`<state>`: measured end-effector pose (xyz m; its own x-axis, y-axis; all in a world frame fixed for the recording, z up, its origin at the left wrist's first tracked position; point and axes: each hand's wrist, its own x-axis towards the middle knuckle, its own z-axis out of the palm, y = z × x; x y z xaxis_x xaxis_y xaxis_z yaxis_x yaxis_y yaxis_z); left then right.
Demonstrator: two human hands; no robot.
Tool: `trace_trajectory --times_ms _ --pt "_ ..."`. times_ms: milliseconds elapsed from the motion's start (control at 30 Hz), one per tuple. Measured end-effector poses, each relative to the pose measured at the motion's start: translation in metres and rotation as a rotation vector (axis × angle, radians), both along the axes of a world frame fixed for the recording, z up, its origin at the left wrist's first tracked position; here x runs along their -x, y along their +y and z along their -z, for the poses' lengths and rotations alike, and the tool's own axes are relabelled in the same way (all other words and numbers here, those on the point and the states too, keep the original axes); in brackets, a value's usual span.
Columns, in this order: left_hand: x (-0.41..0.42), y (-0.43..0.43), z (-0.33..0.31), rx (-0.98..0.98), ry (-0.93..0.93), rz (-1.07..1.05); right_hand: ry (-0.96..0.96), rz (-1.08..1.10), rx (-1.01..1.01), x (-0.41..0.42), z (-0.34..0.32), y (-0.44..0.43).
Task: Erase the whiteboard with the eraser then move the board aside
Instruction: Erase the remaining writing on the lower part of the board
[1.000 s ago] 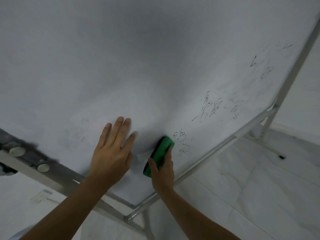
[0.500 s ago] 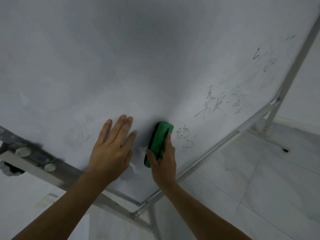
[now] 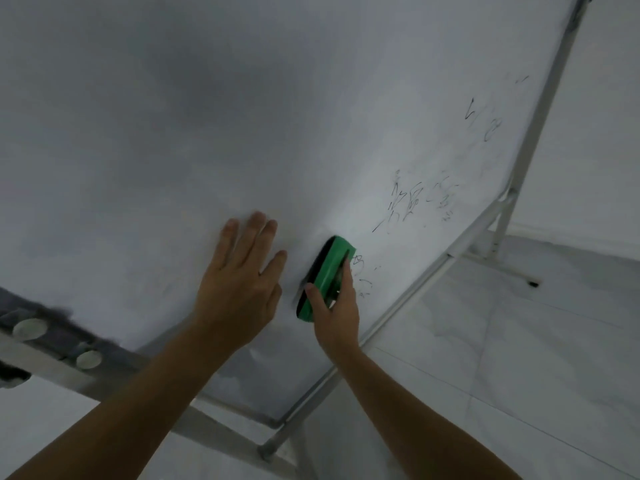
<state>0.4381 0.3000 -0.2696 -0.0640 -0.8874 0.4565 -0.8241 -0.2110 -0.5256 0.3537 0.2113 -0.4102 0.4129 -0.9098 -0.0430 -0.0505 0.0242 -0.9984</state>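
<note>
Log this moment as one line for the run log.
step: erasing | right hand: grips green eraser against whiteboard | left hand: flat on whiteboard | writing: present right of eraser | move aside: not yet done

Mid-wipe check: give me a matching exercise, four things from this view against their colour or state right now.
Things:
1. left hand
2. right hand
3. eraser
4. marker writing

States:
A. green, with a dark pad
B. not yet wiped, to the right of the eraser
C. flat on the whiteboard, fingers straight
D. grips the eraser

Pairs: 1-C, 2-D, 3-A, 4-B
</note>
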Motion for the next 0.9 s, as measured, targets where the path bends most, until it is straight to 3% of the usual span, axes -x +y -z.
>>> trace_trajectory --times_ms 100,233,267,467,567,667,733,900 --pt "0.005 -0.015 0.000 0.007 0.006 0.026 0.085 0.031 0.032 0.003 0.016 -0.003" --pt "0.005 -0.029 -0.001 -0.008 0.013 0.035 0.294 -0.130 -0.445 0.016 0.056 -0.019" --pt "0.004 -0.031 -0.001 -0.004 0.009 0.032 0.304 -0.145 -0.487 0.016 0.055 -0.022" --pt "-0.001 -0.036 0.005 0.020 -0.006 0.022 -0.042 0.000 -0.156 -0.006 0.007 -0.018" --pt "0.001 -0.038 0.005 0.025 0.003 -0.004 0.112 -0.033 -0.111 0.001 0.029 -0.016" --pt "0.002 -0.038 0.004 0.009 0.022 -0.040 0.340 -0.186 -0.364 0.017 0.054 -0.028" --pt "0.001 -0.037 0.003 0.005 0.032 -0.060 0.352 -0.216 -0.437 0.017 0.051 -0.036" --pt "0.001 -0.039 0.005 0.024 0.027 -0.091 -0.032 -0.092 -0.180 -0.001 0.008 -0.038"
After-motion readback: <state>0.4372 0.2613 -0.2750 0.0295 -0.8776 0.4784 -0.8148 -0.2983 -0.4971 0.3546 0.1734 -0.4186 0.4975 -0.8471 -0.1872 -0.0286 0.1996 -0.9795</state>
